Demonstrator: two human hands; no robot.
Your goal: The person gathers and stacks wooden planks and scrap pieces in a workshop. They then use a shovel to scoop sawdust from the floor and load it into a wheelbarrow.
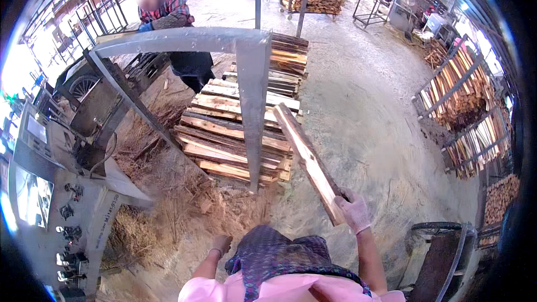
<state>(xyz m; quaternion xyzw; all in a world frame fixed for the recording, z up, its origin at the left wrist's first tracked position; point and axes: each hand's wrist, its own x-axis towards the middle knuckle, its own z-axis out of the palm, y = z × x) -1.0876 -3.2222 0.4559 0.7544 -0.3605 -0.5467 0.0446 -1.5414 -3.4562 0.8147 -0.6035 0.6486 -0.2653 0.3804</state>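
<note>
My right hand (354, 213), in a pale work glove, grips the near end of a long rough wooden plank (310, 162) with bark along its edge. The plank slants away to the far left, and its far end overlaps the stack of boards (224, 128) in view. My left hand (222, 244), also gloved, hangs low beside my patterned apron (279, 257). Its fingers look curled in, and nothing shows in them. The boards lie crosswise in layers behind a grey metal frame (253, 106), which hides part of them.
A grey machine panel with controls (70, 229) stands at the left. Another person (165, 17) stands behind the frame. Sawdust and scraps (162, 212) cover the floor near the boards. Racks of wood (461, 95) line the right side; a dark wheeled cart (436, 257) is near right.
</note>
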